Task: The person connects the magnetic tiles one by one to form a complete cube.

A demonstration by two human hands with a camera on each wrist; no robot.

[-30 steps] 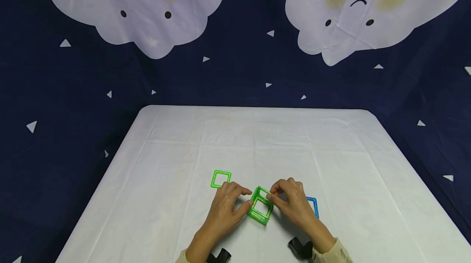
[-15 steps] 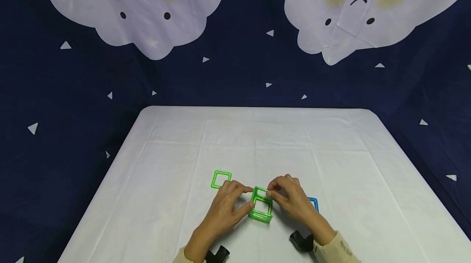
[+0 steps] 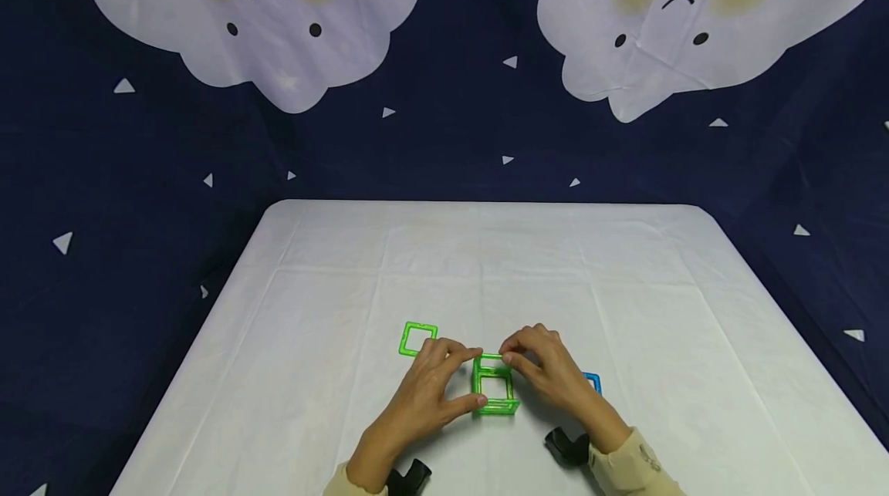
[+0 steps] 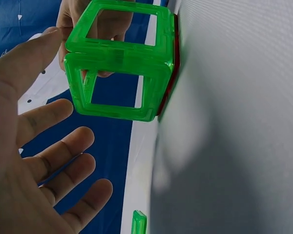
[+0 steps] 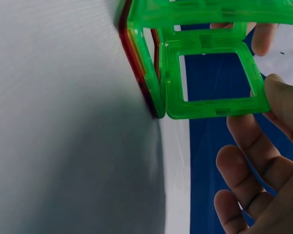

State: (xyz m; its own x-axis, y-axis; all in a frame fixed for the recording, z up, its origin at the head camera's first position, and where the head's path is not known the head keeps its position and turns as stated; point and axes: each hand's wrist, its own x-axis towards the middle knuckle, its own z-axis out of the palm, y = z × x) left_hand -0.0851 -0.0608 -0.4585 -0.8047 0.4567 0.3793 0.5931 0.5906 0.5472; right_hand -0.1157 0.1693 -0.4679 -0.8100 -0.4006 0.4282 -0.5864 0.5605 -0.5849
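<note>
A small box of green see-through magnetic tiles (image 3: 501, 407) stands between both hands, with square openings in its faces. Along its base, in the left wrist view, runs a red tile (image 4: 176, 53). My left hand (image 3: 425, 390) holds the box's left side between thumb and index finger, while its other fingers stick out loosely. With thumb and index finger, my right hand (image 3: 547, 374) pinches the outer edge of one green square tile (image 5: 219, 108), whose inner edge meets the box. The fingertips of the right hand are partly behind that tile.
A loose green square tile (image 3: 403, 339) lies beyond the left hand, partly covered by it. A blue tile (image 3: 593, 378) pokes out behind the right hand. Black wrist-mounted devices (image 3: 568, 447) sit under both wrists. The white table (image 3: 479, 249) extends far behind the box.
The tile box has turned counterclockwise, so its near side now faces me squarely. The right hand has shifted slightly left and away with it; the left hand's fingers stay on the box.
</note>
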